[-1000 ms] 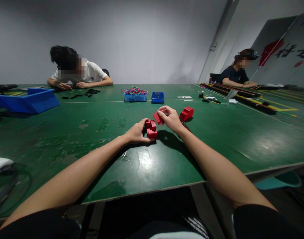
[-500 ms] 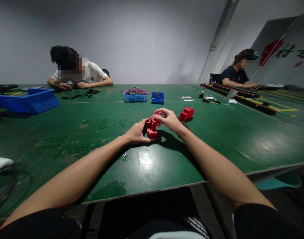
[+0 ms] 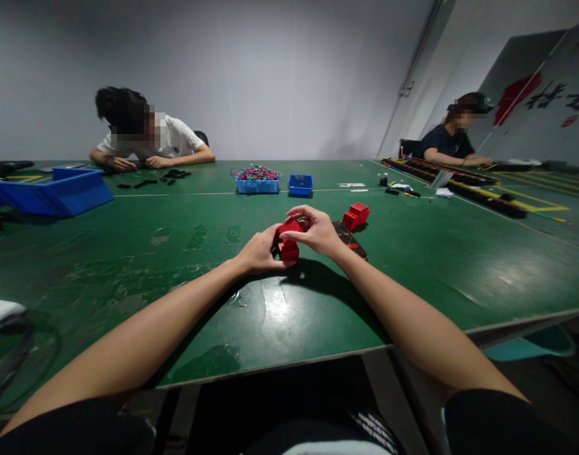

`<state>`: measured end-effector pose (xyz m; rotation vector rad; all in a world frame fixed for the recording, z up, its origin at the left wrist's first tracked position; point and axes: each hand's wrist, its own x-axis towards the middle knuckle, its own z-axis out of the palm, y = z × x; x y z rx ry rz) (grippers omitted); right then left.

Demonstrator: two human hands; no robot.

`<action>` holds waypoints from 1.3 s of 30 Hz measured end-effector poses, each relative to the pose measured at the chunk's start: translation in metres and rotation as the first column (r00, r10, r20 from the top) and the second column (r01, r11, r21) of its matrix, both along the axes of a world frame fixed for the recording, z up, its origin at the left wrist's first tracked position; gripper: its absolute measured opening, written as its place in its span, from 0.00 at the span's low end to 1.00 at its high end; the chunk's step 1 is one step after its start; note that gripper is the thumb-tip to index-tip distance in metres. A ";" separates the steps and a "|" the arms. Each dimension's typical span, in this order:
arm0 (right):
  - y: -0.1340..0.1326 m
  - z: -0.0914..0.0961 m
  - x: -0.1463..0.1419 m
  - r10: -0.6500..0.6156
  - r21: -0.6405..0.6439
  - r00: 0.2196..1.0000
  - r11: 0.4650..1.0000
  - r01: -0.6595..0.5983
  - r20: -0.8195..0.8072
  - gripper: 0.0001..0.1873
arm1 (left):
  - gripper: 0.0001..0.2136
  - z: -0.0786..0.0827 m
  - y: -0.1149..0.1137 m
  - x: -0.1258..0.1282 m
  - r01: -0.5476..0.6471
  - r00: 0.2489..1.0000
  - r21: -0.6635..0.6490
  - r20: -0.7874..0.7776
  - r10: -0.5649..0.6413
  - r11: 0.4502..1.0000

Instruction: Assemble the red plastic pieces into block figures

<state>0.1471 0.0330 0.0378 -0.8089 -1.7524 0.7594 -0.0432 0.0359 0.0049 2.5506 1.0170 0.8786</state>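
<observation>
My left hand (image 3: 259, 251) is closed around a red plastic block assembly (image 3: 288, 250) that rests on the green table (image 3: 175, 265) in front of me. My right hand (image 3: 315, 231) pinches a small red piece (image 3: 290, 226) and holds it against the top of that assembly. A second red block (image 3: 356, 215) lies on the table just beyond my right hand. A dark flat strip (image 3: 350, 238) with red marks lies under my right wrist.
A small blue bin (image 3: 257, 180) of coloured parts and another blue bin (image 3: 300, 184) stand farther back. A large blue tray (image 3: 57, 189) sits at the far left. One person sits at the far left of the table, another at the right by long black and yellow strips (image 3: 464, 186).
My right hand has brought its red piece left and down from above the table onto the assembly in my left hand. The left hand has stayed in place.
</observation>
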 end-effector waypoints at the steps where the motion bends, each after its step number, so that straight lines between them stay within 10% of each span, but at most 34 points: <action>1: -0.001 0.000 0.000 -0.003 0.017 1.000 1.000 0.003 0.019 0.29 | 0.40 0.000 0.000 0.000 0.004 1.000 -0.002 0.003 -0.004 1.000; 39: -0.013 0.006 -0.001 -0.067 0.343 0.952 0.938 -0.042 0.299 0.21 | 0.37 -0.001 0.002 0.001 0.033 0.999 0.023 0.009 -0.033 0.999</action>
